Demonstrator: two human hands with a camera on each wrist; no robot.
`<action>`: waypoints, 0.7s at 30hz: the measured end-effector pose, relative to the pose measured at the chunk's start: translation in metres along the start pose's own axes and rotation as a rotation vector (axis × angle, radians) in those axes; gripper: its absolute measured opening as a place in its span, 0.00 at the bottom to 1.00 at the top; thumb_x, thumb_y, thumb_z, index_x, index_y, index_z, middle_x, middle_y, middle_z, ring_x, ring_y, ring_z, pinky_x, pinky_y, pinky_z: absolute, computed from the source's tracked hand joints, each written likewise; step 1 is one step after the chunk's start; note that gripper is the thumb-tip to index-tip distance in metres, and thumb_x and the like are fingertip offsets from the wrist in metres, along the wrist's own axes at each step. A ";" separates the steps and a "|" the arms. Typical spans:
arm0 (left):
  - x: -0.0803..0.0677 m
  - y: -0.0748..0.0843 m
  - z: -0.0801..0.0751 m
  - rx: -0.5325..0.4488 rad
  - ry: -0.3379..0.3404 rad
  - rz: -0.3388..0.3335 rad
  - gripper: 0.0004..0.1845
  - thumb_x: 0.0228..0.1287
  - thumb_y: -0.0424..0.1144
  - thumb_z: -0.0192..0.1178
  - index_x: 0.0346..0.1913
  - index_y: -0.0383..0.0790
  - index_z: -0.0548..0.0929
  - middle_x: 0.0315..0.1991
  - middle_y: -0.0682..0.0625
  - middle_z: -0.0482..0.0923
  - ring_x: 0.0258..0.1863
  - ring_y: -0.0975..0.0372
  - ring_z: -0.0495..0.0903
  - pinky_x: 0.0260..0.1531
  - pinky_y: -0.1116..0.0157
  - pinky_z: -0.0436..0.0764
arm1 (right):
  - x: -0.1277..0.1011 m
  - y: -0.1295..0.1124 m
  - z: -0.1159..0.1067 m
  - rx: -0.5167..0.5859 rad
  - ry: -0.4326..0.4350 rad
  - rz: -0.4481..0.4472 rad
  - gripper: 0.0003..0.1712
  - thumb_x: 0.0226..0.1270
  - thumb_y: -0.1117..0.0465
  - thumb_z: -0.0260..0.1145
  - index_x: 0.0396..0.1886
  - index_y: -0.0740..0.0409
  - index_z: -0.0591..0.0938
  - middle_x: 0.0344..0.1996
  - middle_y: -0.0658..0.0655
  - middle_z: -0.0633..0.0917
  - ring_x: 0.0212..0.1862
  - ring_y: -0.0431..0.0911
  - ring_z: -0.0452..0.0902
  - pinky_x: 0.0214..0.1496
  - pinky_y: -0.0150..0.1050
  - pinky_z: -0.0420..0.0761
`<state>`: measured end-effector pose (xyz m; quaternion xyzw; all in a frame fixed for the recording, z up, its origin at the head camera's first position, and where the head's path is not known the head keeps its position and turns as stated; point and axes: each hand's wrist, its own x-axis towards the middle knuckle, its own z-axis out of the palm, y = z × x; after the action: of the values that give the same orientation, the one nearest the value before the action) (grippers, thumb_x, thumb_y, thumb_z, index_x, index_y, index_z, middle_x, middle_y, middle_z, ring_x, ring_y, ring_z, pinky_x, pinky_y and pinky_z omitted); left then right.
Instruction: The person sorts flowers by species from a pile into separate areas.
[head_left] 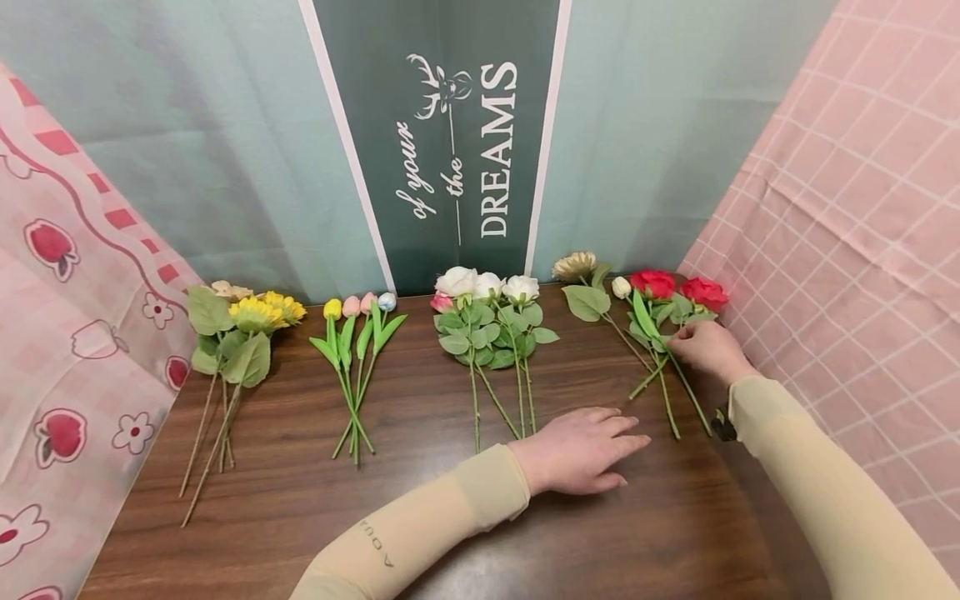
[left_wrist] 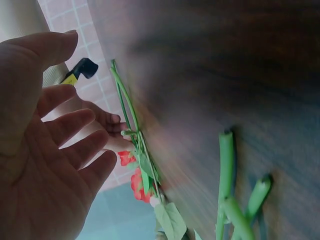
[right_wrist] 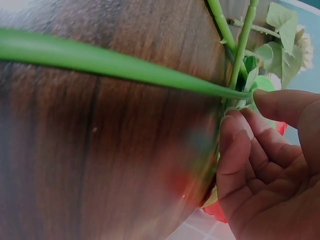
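While the red rose bunch [head_left: 667,321] lies at the table's [head_left: 450,533] right end, the right hand [head_left: 708,348] pinches one stem, not yet lifted; the left hand [head_left: 577,450] rests flat, fingers relaxed; three other bunches lie untouched.

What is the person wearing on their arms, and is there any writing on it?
Both arms wear long, snug, pale beige sleeves that end at the wrists, leaving the left hand and right hand bare. The left sleeve has small dark letters printed along the forearm. A small black and yellow object sits by the right sleeve, near the wrist.
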<state>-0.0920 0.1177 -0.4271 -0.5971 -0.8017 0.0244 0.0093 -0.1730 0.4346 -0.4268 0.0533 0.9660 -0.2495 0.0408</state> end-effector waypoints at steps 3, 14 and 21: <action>0.001 0.003 0.001 0.006 -0.003 0.007 0.36 0.75 0.62 0.53 0.80 0.55 0.62 0.78 0.52 0.61 0.76 0.57 0.60 0.75 0.63 0.56 | 0.004 -0.001 0.002 -0.014 -0.024 0.007 0.18 0.71 0.53 0.66 0.22 0.57 0.80 0.17 0.49 0.77 0.23 0.45 0.70 0.26 0.41 0.70; -0.005 -0.002 0.003 -0.041 0.020 -0.004 0.35 0.75 0.62 0.53 0.79 0.55 0.64 0.78 0.52 0.61 0.76 0.57 0.60 0.75 0.62 0.58 | -0.001 -0.006 -0.001 -0.006 0.026 -0.008 0.14 0.69 0.57 0.65 0.31 0.64 0.85 0.16 0.49 0.78 0.24 0.45 0.73 0.28 0.41 0.72; -0.013 -0.011 0.002 -0.139 0.068 -0.075 0.32 0.76 0.59 0.55 0.77 0.53 0.68 0.76 0.53 0.65 0.74 0.59 0.64 0.74 0.65 0.58 | -0.009 -0.016 -0.008 0.055 0.071 -0.012 0.17 0.71 0.56 0.65 0.44 0.67 0.86 0.21 0.51 0.82 0.26 0.45 0.76 0.30 0.41 0.76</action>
<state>-0.0985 0.1024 -0.4282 -0.5665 -0.8224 -0.0521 -0.0039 -0.1668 0.4235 -0.4114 0.0574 0.9599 -0.2744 0.0034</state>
